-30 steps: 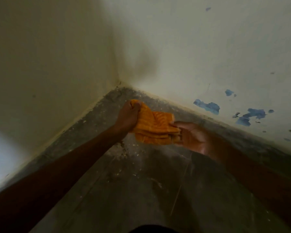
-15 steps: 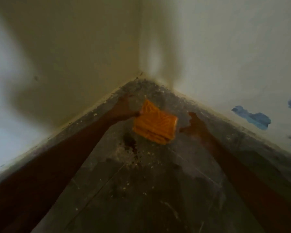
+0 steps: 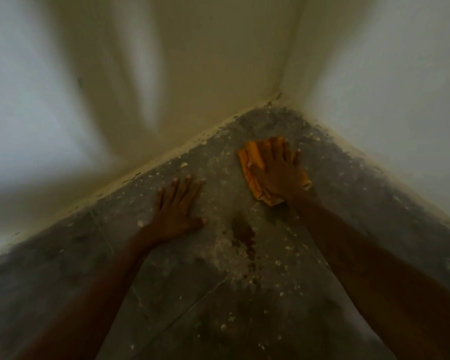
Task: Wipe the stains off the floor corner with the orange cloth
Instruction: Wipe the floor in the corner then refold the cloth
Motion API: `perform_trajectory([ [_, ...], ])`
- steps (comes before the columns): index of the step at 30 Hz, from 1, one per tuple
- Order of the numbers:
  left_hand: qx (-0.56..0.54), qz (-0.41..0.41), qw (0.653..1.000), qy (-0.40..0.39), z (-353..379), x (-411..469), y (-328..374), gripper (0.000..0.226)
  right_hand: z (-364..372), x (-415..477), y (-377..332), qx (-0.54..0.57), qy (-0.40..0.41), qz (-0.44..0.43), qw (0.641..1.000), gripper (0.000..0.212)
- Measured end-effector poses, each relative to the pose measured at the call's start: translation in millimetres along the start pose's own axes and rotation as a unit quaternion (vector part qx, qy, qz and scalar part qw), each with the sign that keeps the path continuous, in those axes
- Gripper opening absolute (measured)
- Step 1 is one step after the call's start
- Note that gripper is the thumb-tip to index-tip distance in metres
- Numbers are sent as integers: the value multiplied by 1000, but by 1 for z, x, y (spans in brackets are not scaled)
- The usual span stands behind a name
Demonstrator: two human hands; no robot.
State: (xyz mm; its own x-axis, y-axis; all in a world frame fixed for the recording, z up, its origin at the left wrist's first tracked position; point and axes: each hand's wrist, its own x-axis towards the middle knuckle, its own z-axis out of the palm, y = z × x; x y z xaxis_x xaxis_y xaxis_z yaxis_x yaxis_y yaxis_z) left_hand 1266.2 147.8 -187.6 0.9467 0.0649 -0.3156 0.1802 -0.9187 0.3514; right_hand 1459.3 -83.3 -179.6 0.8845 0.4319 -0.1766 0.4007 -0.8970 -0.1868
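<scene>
The orange cloth (image 3: 253,167) lies flat on the grey floor near the corner (image 3: 276,110). My right hand (image 3: 279,170) presses down on it with fingers spread, covering most of it. My left hand (image 3: 178,210) rests flat on the bare floor to the left, fingers apart, holding nothing. A dark brown stain (image 3: 244,233) sits on the floor between my arms, just below the cloth. Pale crumbs and dust surround the stain.
Two cream walls meet at the corner; the left wall (image 3: 166,87) and right wall (image 3: 387,100) close the space in. Grime and flaked paint line the wall bases. Grey floor tiles (image 3: 192,294) stretch toward me.
Both hands have come down from mid-air to the floor. The left hand let go of the cloth and now lies flat on the tiles; the right hand presses the cloth down.
</scene>
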Motion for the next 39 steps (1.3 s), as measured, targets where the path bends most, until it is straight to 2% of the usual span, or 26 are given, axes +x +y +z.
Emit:
perform_trajectory([
  [1,-12,0,1000,5,-1,1,0,87,4,-8,-16,-4,13,-17,1000,78],
  [3,-67,9,998,12,-3,6,-3,77,18,-54,-39,-31,51,-120,991,77],
  [5,-129,17,991,5,-6,7,-7,72,30,-119,-35,-40,30,-221,974,75],
  [6,-136,21,990,0,-6,7,-7,72,36,-145,-18,-49,17,-237,970,74],
  [8,-98,14,995,-7,-5,5,-4,74,28,-158,33,-96,-6,-207,974,71],
  [10,-45,2,999,0,-2,2,2,73,12,-121,71,-101,17,-114,988,69],
  [12,-42,10,999,14,0,-1,5,68,0,-54,60,-14,47,26,998,67],
  [13,-64,11,998,14,2,-3,6,66,2,-26,38,-1,73,52,996,64],
  [14,-94,13,995,14,0,-4,5,64,11,-10,10,-3,139,54,989,61],
  [15,-126,16,992,20,0,-4,3,63,20,-10,-21,-11,168,27,985,61],
  [16,-156,13,987,35,0,-4,1,62,27,-27,-55,-24,151,-25,988,65],
  [17,-187,7,980,62,0,-5,-1,61,39,-60,-80,-25,87,-80,993,71],
  [18,-222,-2,970,95,-1,-7,0,61,46,-99,-90,-22,41,-130,990,74],
  [20,-256,-17,957,133,-2,-10,2,61,41,-170,-82,3,16,-188,982,70],
  [22,-237,-18,963,128,-1,-11,7,62,37,-194,-44,-2,20,-180,983,67],
  [25,-166,-36,978,123,5,-12,11,62,26,-119,-15,-43,12,-106,993,72],
  [27,-146,-45,977,147,9,-11,17,63,13,-50,-36,5,23,-25,999,74],
  [29,-159,-56,970,176,8,-11,18,61,9,-5,-72,56,28,15,998,76],
  [31,-187,-55,961,196,7,-11,21,59,16,-14,-98,41,28,-18,999,77],
  [33,-202,-52,956,205,8,-12,21,58,29,-69,-100,5,21,-121,992,74],
  [36,-95,-32,981,164,12,-8,12,64,32,-154,-51,-26,3,-225,974,73],
  [37,-43,-30,987,152,14,-8,8,72,29,-154,-28,-32,-2,-223,974,73],
  [39,15,-23,990,139,18,-7,4,87,20,-123,13,-63,10,-153,986,75],
])
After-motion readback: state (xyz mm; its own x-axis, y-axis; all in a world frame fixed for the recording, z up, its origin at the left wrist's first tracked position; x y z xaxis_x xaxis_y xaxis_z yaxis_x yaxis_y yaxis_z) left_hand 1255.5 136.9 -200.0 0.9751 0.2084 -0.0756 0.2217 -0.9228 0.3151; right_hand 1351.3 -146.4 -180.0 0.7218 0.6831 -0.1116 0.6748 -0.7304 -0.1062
